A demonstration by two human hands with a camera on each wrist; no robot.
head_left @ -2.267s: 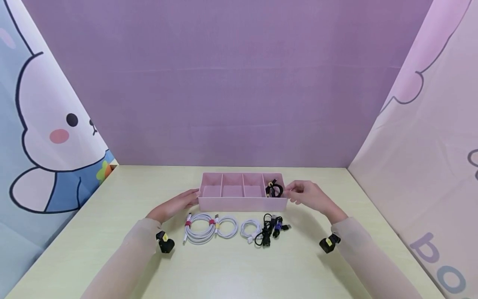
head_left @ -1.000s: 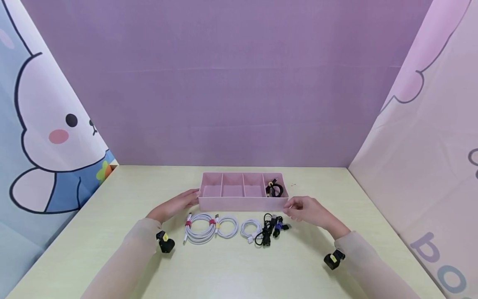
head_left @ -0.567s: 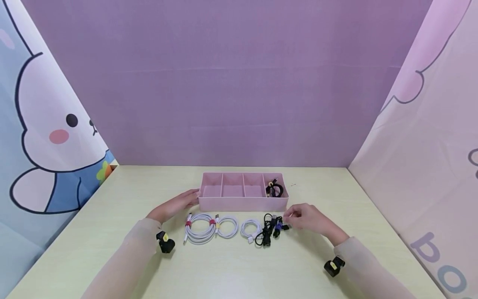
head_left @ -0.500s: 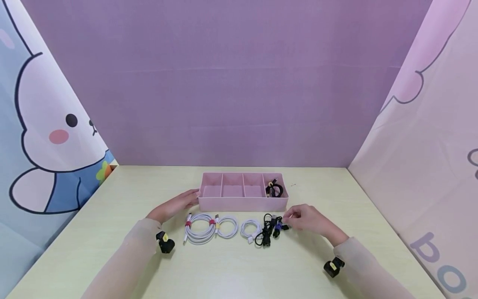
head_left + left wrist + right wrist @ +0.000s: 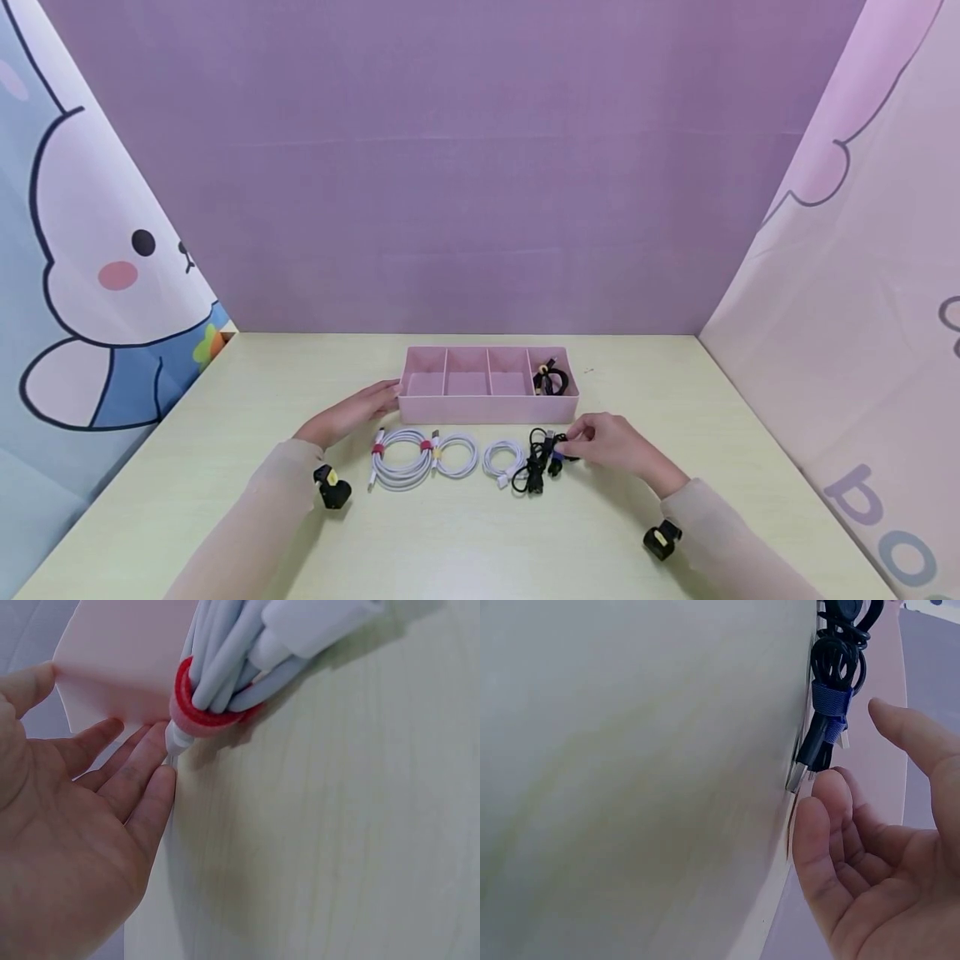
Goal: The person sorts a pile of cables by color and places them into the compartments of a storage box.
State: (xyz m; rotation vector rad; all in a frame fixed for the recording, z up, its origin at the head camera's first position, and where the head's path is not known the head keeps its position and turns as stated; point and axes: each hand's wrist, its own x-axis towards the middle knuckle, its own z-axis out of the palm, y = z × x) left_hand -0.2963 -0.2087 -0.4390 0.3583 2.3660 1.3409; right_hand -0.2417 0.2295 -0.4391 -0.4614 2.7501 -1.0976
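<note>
A pink box (image 5: 487, 409) with several compartments stands on the table, a coiled black cable (image 5: 553, 381) in its rightmost one. My left hand (image 5: 354, 413) rests its fairly straight fingertips on the box's left end; the left wrist view shows thumb and fingers (image 5: 133, 776) against the pink wall. My right hand (image 5: 613, 442) reaches over a small black cable bundle (image 5: 829, 697) wrapped in a blue strap. Its thumb (image 5: 900, 727) is spread well away from the curved fingers, the bundle's plug ends close to the fingertips and nothing pinched.
In front of the box lie a big white cable coil (image 5: 401, 460) with red straps, a smaller white coil (image 5: 456, 457) with a yellow tie, another white coil (image 5: 503, 460) and a black cable bundle (image 5: 534, 467). A purple backdrop (image 5: 465, 208) rises behind the table (image 5: 450, 550).
My right hand has come from the box's right end down toward the front, then slightly left over the blue-strapped black cable bundle. The left hand and the box have stayed in place.
</note>
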